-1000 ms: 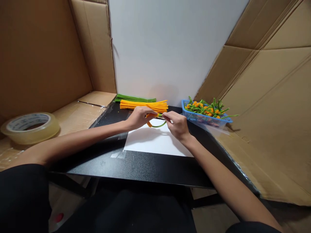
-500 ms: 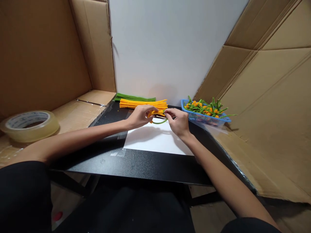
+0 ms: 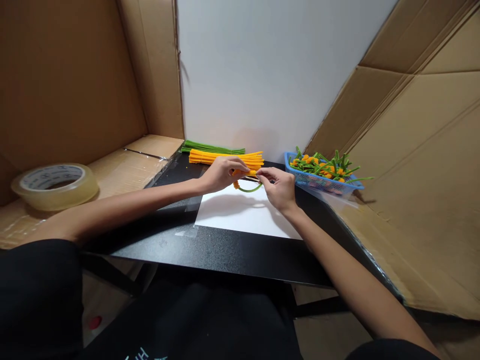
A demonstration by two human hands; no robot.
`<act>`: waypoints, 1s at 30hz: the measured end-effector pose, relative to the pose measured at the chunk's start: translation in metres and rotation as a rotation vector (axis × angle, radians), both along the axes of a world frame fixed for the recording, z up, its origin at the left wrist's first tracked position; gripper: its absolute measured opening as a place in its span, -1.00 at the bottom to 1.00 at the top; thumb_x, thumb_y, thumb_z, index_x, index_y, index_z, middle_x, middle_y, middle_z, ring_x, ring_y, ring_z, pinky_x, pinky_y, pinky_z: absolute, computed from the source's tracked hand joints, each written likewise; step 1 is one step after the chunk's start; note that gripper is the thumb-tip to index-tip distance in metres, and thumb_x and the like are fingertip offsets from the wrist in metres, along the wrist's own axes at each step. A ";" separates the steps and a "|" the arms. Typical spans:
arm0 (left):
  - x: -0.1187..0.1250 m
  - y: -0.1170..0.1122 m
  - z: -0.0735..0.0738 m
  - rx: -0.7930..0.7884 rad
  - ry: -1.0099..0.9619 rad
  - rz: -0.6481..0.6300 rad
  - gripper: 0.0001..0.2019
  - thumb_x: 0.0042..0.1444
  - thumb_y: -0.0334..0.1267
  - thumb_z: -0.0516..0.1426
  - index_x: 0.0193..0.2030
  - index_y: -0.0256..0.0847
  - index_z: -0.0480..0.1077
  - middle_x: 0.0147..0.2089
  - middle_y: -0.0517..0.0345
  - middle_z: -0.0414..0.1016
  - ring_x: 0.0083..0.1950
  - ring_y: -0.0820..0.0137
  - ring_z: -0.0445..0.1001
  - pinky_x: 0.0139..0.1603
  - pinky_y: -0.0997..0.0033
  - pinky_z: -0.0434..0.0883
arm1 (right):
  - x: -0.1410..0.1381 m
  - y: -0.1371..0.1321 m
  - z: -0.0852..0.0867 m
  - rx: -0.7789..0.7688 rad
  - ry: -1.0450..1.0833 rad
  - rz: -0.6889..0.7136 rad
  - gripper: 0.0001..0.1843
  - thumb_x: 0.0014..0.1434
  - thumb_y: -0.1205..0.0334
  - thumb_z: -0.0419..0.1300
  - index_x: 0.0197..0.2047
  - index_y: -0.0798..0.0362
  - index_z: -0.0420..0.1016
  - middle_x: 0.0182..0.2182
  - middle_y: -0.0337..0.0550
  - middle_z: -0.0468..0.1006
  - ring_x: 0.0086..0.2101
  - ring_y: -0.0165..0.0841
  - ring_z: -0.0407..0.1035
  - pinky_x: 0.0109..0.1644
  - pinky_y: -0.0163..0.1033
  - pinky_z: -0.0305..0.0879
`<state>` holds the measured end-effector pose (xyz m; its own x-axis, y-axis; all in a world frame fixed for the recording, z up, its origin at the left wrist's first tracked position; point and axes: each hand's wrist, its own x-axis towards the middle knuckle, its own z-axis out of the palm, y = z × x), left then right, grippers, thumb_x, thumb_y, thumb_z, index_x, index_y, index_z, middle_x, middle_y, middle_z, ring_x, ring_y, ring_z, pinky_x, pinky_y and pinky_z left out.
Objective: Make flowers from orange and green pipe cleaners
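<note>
Above a white sheet of paper (image 3: pixel 240 215), my left hand (image 3: pixel 224 174) pinches an orange pipe cleaner (image 3: pixel 253 173) that is coiled in places. My right hand (image 3: pixel 278 187) has thumb and fingertips closed on the other end of the same piece. From it a green pipe cleaner (image 3: pixel 249 190) curves below and between my hands, with an orange coil at its left end. Just behind the hands lie a bundle of orange pipe cleaners (image 3: pixel 210 157) and a bundle of green pipe cleaners (image 3: pixel 210 147). My fingers partly hide the join of the two colours.
A blue basket (image 3: pixel 322 181) at the back right holds several green and orange pipe-cleaner pieces. On cardboard at the left lies a roll of clear tape (image 3: pixel 56 187). The black table (image 3: pixel 225 255) stands between cardboard walls (image 3: pixel 431 175), with a white panel (image 3: pixel 277 75) behind.
The whole view has shifted slightly to the right. My hands stay close together, still pinching, and the right fingertips now sit on the orange part.
</note>
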<state>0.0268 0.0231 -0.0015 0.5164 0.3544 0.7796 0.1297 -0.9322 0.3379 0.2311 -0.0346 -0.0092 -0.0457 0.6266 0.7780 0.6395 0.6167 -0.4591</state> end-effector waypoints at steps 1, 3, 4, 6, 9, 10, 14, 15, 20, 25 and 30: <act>0.000 0.000 -0.001 -0.003 0.002 -0.001 -0.84 0.27 -0.26 0.21 -0.16 -0.23 0.63 -0.16 -0.02 0.66 -0.22 0.42 0.60 -0.34 0.49 0.53 | -0.001 0.000 -0.001 -0.005 0.016 0.000 -0.87 0.17 0.33 0.22 -0.33 0.06 0.63 -0.40 -0.12 0.66 -0.45 -0.31 0.52 -0.31 -0.20 0.44; 0.000 -0.001 -0.001 -0.008 0.008 0.003 -0.83 0.27 -0.25 0.20 -0.15 -0.22 0.63 -0.16 -0.02 0.66 -0.21 0.42 0.60 -0.34 0.50 0.53 | -0.002 0.000 -0.001 -0.022 0.042 -0.002 -0.87 0.16 0.33 0.22 -0.34 0.06 0.62 -0.40 -0.13 0.66 -0.46 -0.32 0.52 -0.33 -0.21 0.45; 0.000 -0.001 0.000 -0.011 0.012 0.007 -0.83 0.28 -0.24 0.20 -0.15 -0.22 0.62 -0.15 -0.02 0.65 -0.20 0.42 0.60 -0.34 0.50 0.54 | -0.002 0.000 0.000 -0.028 0.045 -0.007 -0.88 0.16 0.33 0.22 -0.33 0.05 0.62 -0.41 -0.14 0.66 -0.47 -0.32 0.51 -0.33 -0.21 0.45; -0.001 -0.001 0.001 -0.017 0.021 0.017 -0.82 0.28 -0.22 0.20 -0.14 -0.23 0.62 -0.14 -0.03 0.65 -0.21 0.42 0.60 -0.33 0.50 0.54 | -0.001 0.001 0.001 -0.015 0.024 -0.029 -0.87 0.17 0.33 0.22 -0.33 0.06 0.62 -0.41 -0.13 0.66 -0.47 -0.32 0.51 -0.33 -0.21 0.45; -0.002 0.000 0.004 -0.022 0.041 0.022 -0.81 0.28 -0.22 0.20 -0.12 -0.25 0.61 -0.13 -0.03 0.63 -0.21 0.42 0.60 -0.32 0.51 0.56 | 0.003 0.003 0.003 0.053 -0.064 -0.081 -0.85 0.19 0.35 0.21 -0.31 0.05 0.63 -0.37 -0.10 0.68 -0.44 -0.30 0.51 -0.29 -0.19 0.44; -0.002 0.001 0.004 -0.020 0.048 0.021 -0.80 0.28 -0.22 0.19 -0.11 -0.25 0.61 -0.13 -0.02 0.63 -0.21 0.43 0.60 -0.31 0.51 0.57 | 0.005 0.004 0.003 0.076 -0.094 -0.093 -0.85 0.20 0.35 0.21 -0.31 0.05 0.63 -0.36 -0.09 0.68 -0.43 -0.30 0.50 -0.28 -0.19 0.44; -0.002 0.002 0.005 0.000 0.051 0.014 -0.79 0.30 -0.22 0.17 -0.10 -0.26 0.61 -0.15 -0.03 0.62 -0.22 0.44 0.59 -0.30 0.51 0.58 | 0.008 0.004 0.004 0.129 -0.141 -0.112 -0.83 0.23 0.35 0.21 -0.30 0.04 0.65 -0.37 -0.09 0.68 -0.43 -0.30 0.51 -0.28 -0.19 0.43; -0.002 0.002 0.005 0.001 0.048 0.018 -0.79 0.30 -0.22 0.17 -0.09 -0.26 0.61 -0.16 -0.03 0.62 -0.23 0.44 0.59 -0.30 0.51 0.58 | 0.008 0.003 0.005 0.134 -0.137 -0.117 -0.83 0.23 0.35 0.21 -0.30 0.03 0.65 -0.37 -0.10 0.68 -0.43 -0.30 0.51 -0.28 -0.19 0.44; -0.001 0.000 0.004 -0.024 0.017 0.034 -0.79 0.29 -0.23 0.17 -0.11 -0.28 0.61 -0.17 -0.03 0.63 -0.26 0.45 0.60 -0.30 0.51 0.59 | 0.009 0.002 0.008 0.145 -0.136 -0.129 -0.83 0.22 0.34 0.22 -0.32 0.01 0.65 -0.40 -0.13 0.68 -0.46 -0.30 0.49 -0.32 -0.19 0.43; 0.000 -0.001 0.003 -0.025 0.013 0.001 -0.80 0.28 -0.22 0.18 -0.15 -0.26 0.61 -0.19 -0.01 0.64 -0.25 0.43 0.60 -0.35 0.51 0.56 | 0.007 -0.001 0.009 0.129 -0.131 -0.045 -0.85 0.21 0.32 0.24 -0.32 0.01 0.66 -0.37 -0.14 0.70 -0.43 -0.30 0.52 -0.28 -0.17 0.47; 0.000 -0.004 0.001 -0.016 0.020 0.003 -0.81 0.28 -0.22 0.20 -0.16 -0.27 0.61 -0.19 -0.02 0.65 -0.23 0.41 0.60 -0.35 0.51 0.53 | -0.002 -0.004 0.005 0.058 -0.059 -0.008 -0.86 0.19 0.33 0.23 -0.34 0.03 0.64 -0.39 -0.13 0.69 -0.45 -0.30 0.55 -0.28 -0.18 0.50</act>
<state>0.0267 0.0193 -0.0003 0.5308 0.3685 0.7632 0.1392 -0.9262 0.3504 0.2293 -0.0386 -0.0046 -0.0875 0.5811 0.8091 0.6691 0.6360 -0.3844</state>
